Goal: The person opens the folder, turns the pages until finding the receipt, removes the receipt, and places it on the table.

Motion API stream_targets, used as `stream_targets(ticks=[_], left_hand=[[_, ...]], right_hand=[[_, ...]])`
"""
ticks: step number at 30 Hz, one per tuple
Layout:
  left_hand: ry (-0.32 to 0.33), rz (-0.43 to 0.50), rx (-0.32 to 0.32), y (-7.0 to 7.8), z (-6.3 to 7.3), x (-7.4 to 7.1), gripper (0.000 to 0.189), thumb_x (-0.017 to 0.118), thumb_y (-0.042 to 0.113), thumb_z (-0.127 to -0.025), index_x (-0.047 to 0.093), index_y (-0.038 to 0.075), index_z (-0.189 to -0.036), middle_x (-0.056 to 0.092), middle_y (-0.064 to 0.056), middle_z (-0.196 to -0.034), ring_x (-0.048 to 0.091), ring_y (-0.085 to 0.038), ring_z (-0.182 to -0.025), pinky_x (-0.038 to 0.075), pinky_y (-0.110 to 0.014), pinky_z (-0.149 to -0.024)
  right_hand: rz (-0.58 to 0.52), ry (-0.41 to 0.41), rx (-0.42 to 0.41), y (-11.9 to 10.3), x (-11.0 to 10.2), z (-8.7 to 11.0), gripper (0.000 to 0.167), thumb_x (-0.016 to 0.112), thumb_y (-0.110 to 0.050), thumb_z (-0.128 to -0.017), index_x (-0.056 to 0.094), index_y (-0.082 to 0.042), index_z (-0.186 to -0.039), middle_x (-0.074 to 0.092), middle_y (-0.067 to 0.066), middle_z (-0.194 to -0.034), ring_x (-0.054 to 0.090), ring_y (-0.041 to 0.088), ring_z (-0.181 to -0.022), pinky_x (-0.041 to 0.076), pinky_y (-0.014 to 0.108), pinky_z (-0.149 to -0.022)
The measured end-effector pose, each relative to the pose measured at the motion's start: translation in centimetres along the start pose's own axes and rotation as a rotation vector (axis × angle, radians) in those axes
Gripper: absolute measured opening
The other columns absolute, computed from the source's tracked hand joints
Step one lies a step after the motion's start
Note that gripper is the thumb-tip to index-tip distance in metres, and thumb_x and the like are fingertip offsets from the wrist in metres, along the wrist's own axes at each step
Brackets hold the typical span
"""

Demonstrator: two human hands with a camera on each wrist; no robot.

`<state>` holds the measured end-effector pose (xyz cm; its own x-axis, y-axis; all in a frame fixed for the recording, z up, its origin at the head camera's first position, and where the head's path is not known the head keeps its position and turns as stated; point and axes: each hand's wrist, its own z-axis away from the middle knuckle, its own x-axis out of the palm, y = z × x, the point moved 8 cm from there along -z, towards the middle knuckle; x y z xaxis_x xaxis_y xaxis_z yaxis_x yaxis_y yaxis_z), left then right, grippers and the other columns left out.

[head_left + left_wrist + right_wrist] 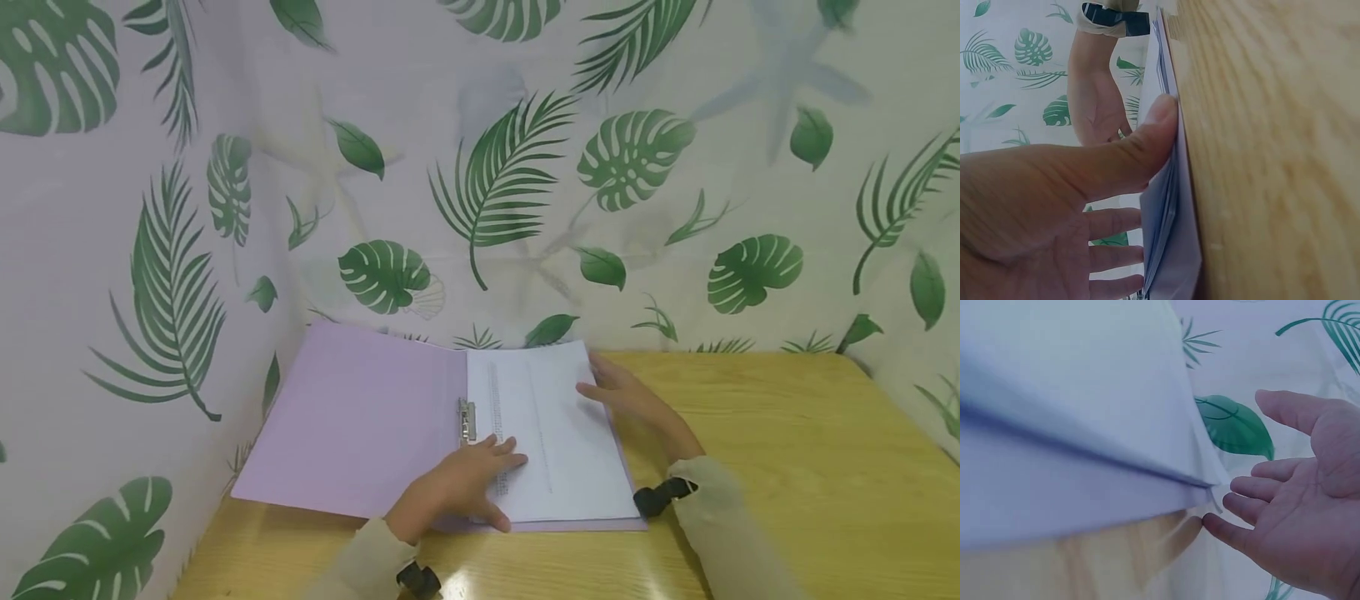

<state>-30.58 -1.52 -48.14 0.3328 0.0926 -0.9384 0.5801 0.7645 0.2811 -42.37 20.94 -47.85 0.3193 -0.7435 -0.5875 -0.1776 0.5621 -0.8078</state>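
Observation:
A lilac folder lies open, its bare cover to the left. White paper sheets with faint printed columns cover its right side, beside a metal clip at the spine. My left hand rests with spread fingers over the lower left of the sheets; in the left wrist view its thumb lies along the near edge of the stack. At the upper right edge of the sheets is my right hand. The right wrist view shows its fingers loosely extended beside the corner of the papers.
The wooden table carries the folder and extends to the right. Behind and at the left stands a white cloth printed with green leaves, close to the folder's far edge. Black straps circle both sleeved wrists.

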Motion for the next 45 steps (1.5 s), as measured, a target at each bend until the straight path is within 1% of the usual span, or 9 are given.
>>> stream_targets(ticks=[4, 9, 13, 21, 25, 32, 38, 42, 45], left_hand=[[0.002, -0.028, -0.001, 0.2, 0.2, 0.0, 0.096, 0.087, 0.048, -0.071, 0.046, 0.021, -0.154, 0.035, -0.006, -0.165, 0.033, -0.034, -0.153, 0.036, -0.050, -0.122], [-0.009, -0.029, 0.004, 0.5, 0.5, -0.1, 0.097, 0.087, 0.046, -0.071, 0.046, 0.020, -0.154, 0.036, -0.007, -0.165, 0.034, -0.034, -0.153, 0.037, -0.051, -0.121], [-0.006, -0.035, 0.021, 1.0, 0.5, 0.0, 0.098, 0.088, 0.047, -0.069, 0.046, 0.021, -0.154, 0.036, -0.007, -0.164, 0.035, -0.034, -0.152, 0.038, -0.050, -0.120], [-0.022, -0.013, 0.011, 1.5, 0.6, 0.2, 0.099, 0.089, 0.046, -0.068, 0.047, 0.021, -0.154, 0.037, -0.007, -0.164, 0.035, -0.034, -0.152, 0.038, -0.050, -0.120], [-0.010, -0.019, 0.025, 1.5, 0.6, 0.2, 0.099, 0.088, 0.047, -0.068, 0.047, 0.020, -0.153, 0.037, -0.008, -0.164, 0.036, -0.035, -0.151, 0.038, -0.051, -0.120], [-0.013, -0.029, 0.034, 1.2, 0.4, 0.0, 0.099, 0.087, 0.048, -0.069, 0.045, 0.020, -0.154, 0.035, -0.007, -0.165, 0.035, -0.035, -0.152, 0.035, -0.049, -0.122], [-0.021, -0.017, 0.030, 1.4, 0.5, -0.1, 0.098, 0.087, 0.047, -0.070, 0.045, 0.020, -0.154, 0.035, -0.007, -0.165, 0.034, -0.035, -0.152, 0.036, -0.050, -0.122], [-0.025, -0.014, 0.023, 1.3, 0.7, -0.1, 0.098, 0.087, 0.047, -0.071, 0.045, 0.020, -0.155, 0.034, -0.008, -0.165, 0.033, -0.034, -0.153, 0.035, -0.050, -0.122], [-0.024, -0.013, 0.025, 1.3, 0.6, -0.1, 0.097, 0.087, 0.046, -0.071, 0.045, 0.019, -0.155, 0.034, -0.008, -0.165, 0.033, -0.035, -0.153, 0.035, -0.050, -0.122]], right_hand=[[-0.008, -0.009, 0.032, 0.3, 0.2, -0.3, 0.088, 0.059, -0.034, -0.104, 0.004, 0.001, -0.163, 0.002, 0.023, -0.171, 0.008, 0.047, -0.156, 0.013, 0.063, -0.125], [-0.036, -0.020, 0.038, 0.4, 0.5, -0.3, 0.090, 0.059, -0.031, -0.104, -0.002, 0.002, -0.162, -0.003, 0.024, -0.170, 0.005, 0.048, -0.156, 0.011, 0.063, -0.125], [-0.015, -0.012, 0.047, 0.4, 0.5, 0.0, 0.091, 0.060, -0.032, -0.103, -0.001, 0.001, -0.162, -0.002, 0.024, -0.170, 0.002, 0.046, -0.157, 0.010, 0.063, -0.125], [-0.011, -0.002, 0.071, 0.7, 0.4, 0.2, 0.093, 0.061, -0.030, -0.103, -0.003, -0.001, -0.163, -0.004, 0.025, -0.170, 0.000, 0.047, -0.157, 0.009, 0.063, -0.126], [0.019, 0.005, 0.076, 0.6, 0.3, 0.1, 0.091, 0.061, -0.030, -0.103, 0.000, 0.000, -0.163, -0.002, 0.024, -0.170, -0.001, 0.045, -0.157, 0.008, 0.063, -0.126], [0.047, -0.020, 0.098, 0.0, 0.8, 0.3, 0.090, 0.063, -0.037, -0.101, 0.005, -0.010, -0.165, -0.002, 0.021, -0.171, -0.002, 0.045, -0.157, 0.007, 0.067, -0.124], [0.068, -0.043, 0.103, -0.2, 1.1, 0.4, 0.089, 0.063, -0.036, -0.100, 0.008, -0.011, -0.165, -0.003, 0.023, -0.171, -0.002, 0.048, -0.157, 0.008, 0.070, -0.123], [0.076, -0.022, 0.062, -0.7, 0.9, 0.2, 0.083, 0.061, -0.034, -0.102, 0.013, -0.008, -0.164, 0.006, 0.023, -0.171, 0.005, 0.047, -0.157, 0.012, 0.067, -0.124], [0.018, 0.032, 0.003, -1.3, 0.1, 0.1, 0.076, 0.060, -0.032, -0.103, 0.020, -0.005, -0.162, 0.023, 0.025, -0.167, 0.020, 0.046, -0.155, 0.023, 0.065, -0.122]])
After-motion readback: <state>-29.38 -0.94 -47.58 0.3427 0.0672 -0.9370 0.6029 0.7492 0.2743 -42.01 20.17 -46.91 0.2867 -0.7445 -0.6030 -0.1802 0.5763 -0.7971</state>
